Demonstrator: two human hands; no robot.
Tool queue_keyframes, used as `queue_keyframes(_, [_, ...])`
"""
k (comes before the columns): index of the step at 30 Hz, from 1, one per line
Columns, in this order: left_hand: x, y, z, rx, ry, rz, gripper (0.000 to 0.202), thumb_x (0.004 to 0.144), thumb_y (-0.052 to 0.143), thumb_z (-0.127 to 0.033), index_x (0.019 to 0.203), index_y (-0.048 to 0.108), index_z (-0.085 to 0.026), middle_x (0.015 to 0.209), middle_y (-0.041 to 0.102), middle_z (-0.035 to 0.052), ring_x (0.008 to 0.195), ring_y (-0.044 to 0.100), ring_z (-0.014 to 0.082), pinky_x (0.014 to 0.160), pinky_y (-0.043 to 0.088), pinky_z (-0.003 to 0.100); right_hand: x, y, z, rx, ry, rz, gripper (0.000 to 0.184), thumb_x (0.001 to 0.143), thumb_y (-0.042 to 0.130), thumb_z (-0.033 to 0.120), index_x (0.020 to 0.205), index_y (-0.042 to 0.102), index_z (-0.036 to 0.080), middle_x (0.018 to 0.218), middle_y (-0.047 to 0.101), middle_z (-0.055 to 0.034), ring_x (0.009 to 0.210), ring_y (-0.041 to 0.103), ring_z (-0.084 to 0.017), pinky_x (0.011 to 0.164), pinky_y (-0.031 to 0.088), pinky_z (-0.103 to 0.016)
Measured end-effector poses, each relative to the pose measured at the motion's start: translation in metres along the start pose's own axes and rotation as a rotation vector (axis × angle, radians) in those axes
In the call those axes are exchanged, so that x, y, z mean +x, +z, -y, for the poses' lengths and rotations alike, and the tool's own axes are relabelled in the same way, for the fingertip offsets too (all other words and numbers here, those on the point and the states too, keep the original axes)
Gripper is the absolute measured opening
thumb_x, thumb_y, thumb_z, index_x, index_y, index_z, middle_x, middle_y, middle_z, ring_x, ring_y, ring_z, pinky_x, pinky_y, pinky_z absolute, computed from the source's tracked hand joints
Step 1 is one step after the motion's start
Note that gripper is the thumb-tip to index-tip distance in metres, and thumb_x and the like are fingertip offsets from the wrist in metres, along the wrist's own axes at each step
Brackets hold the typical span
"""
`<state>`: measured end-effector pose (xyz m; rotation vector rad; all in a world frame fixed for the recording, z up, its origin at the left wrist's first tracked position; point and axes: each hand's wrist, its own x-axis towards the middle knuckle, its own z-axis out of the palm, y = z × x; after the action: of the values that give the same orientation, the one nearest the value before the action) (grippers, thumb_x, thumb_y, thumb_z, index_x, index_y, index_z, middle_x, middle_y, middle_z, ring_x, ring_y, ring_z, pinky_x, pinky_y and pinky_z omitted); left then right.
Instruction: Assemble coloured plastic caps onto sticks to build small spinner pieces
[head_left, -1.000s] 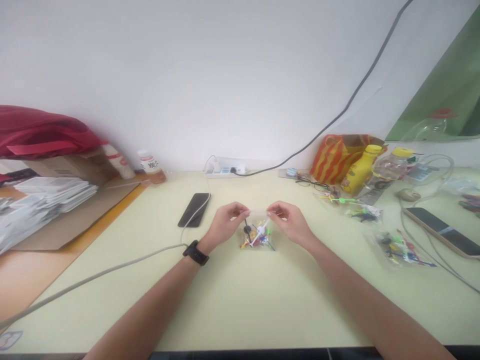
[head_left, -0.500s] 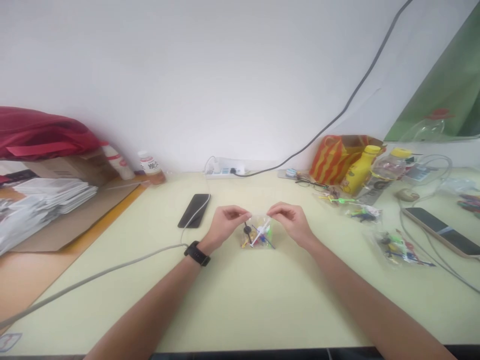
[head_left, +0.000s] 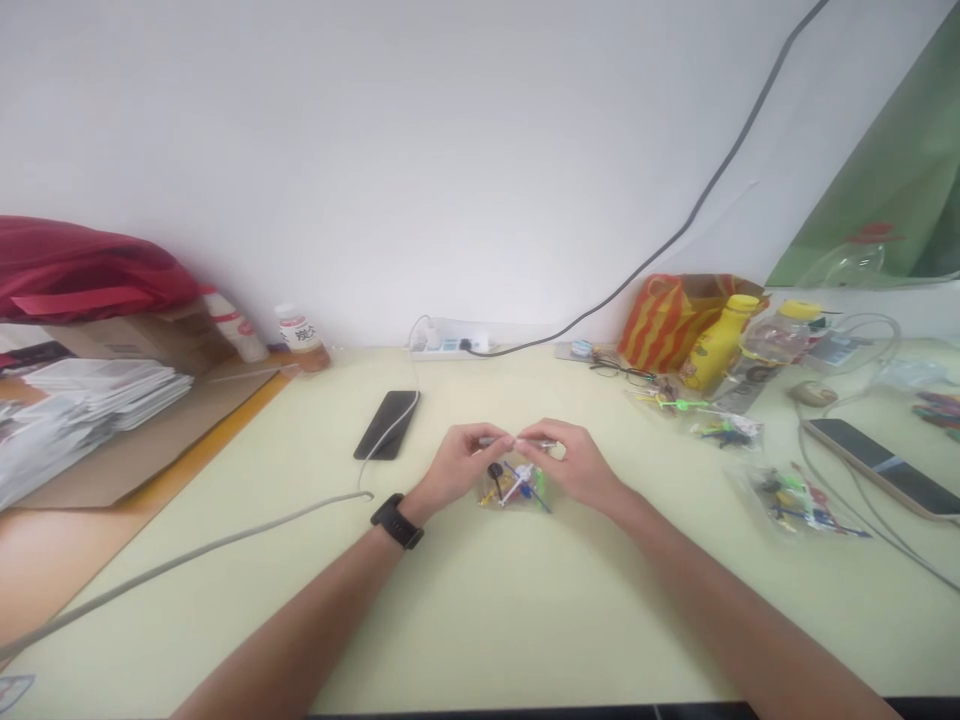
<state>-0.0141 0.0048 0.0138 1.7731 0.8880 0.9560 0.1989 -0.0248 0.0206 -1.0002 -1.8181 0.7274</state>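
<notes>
A small clear plastic bag [head_left: 516, 490] holds colourful plastic pieces in white, black, blue, yellow and green. My left hand [head_left: 459, 462] pinches the top edge of this bag, thumb and fingertips pressed together. From the other side my right hand [head_left: 574, 458] pinches the same edge, and the two sets of fingertips meet near its middle. The bag's upper part is mostly covered by my fingers. A black watch [head_left: 397, 522] is on my left wrist.
A black phone [head_left: 387, 425] with a cable lies to the left. More filled clear bags [head_left: 802, 502] and a second phone [head_left: 885, 466] are on the right. Behind them stand a yellow bottle [head_left: 718, 345] and a striped bag [head_left: 652, 320]. White packets [head_left: 112, 395] are stacked far left.
Both hands have moved inward along the bag's top edge, so the fingertips now meet. The bag sits slightly lower in view.
</notes>
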Motion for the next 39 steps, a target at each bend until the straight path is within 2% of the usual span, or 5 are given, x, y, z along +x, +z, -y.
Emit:
queue_keyframes(9, [0.002, -0.002, -0.001, -0.014, -0.066, -0.075, 0.030, 0.081, 0.080, -0.047, 0.082, 0.081, -0.016, 0.078, 0.078, 0.0068, 0.067, 0.067, 0.0184, 0.061, 0.050, 0.027, 0.006, -0.012, -0.015, -0.021, 0.120, 0.000, 0.036, 0.084, 0.072, 0.055, 0.071, 0.074, 0.021, 0.071, 0.073, -0.0034, 0.064, 0.060, -0.018, 0.058, 0.046, -0.030])
queue_keyframes(16, [0.002, -0.012, 0.005, 0.085, -0.042, -0.064, 0.036, 0.084, 0.076, -0.052, 0.073, 0.080, -0.018, 0.075, 0.078, 0.0075, 0.067, 0.069, 0.0200, 0.063, 0.050, 0.028, 0.009, -0.027, -0.015, -0.012, 0.147, 0.077, 0.041, 0.077, 0.078, 0.056, 0.061, 0.067, 0.020, 0.059, 0.061, 0.0007, 0.057, 0.049, -0.014, 0.053, 0.041, -0.027])
queue_keyframes(24, [0.002, -0.010, 0.002, 0.015, -0.011, -0.039, 0.036, 0.090, 0.072, -0.048, 0.073, 0.075, -0.017, 0.074, 0.075, 0.0062, 0.070, 0.066, 0.0175, 0.068, 0.050, 0.028, 0.010, -0.034, -0.016, 0.041, 0.193, 0.101, 0.037, 0.082, 0.074, 0.054, 0.068, 0.072, 0.019, 0.061, 0.064, -0.0008, 0.056, 0.052, -0.014, 0.052, 0.042, -0.027])
queue_keyframes(31, [-0.001, -0.003, -0.003, -0.070, -0.020, 0.031, 0.029, 0.090, 0.073, -0.044, 0.091, 0.079, -0.016, 0.090, 0.078, 0.0089, 0.083, 0.070, 0.0205, 0.074, 0.054, 0.028, 0.008, -0.022, -0.015, 0.129, 0.192, 0.134, 0.034, 0.080, 0.077, 0.052, 0.075, 0.075, 0.018, 0.066, 0.066, -0.0011, 0.060, 0.053, -0.014, 0.058, 0.043, -0.028])
queue_keyframes(39, [0.002, -0.008, 0.002, 0.000, -0.046, -0.042, 0.030, 0.086, 0.078, -0.044, 0.085, 0.081, -0.015, 0.082, 0.079, 0.0080, 0.074, 0.068, 0.0177, 0.067, 0.052, 0.026, 0.010, -0.029, -0.015, 0.167, 0.230, 0.150, 0.034, 0.080, 0.077, 0.050, 0.078, 0.074, 0.016, 0.070, 0.068, -0.0018, 0.064, 0.056, -0.014, 0.063, 0.047, -0.029])
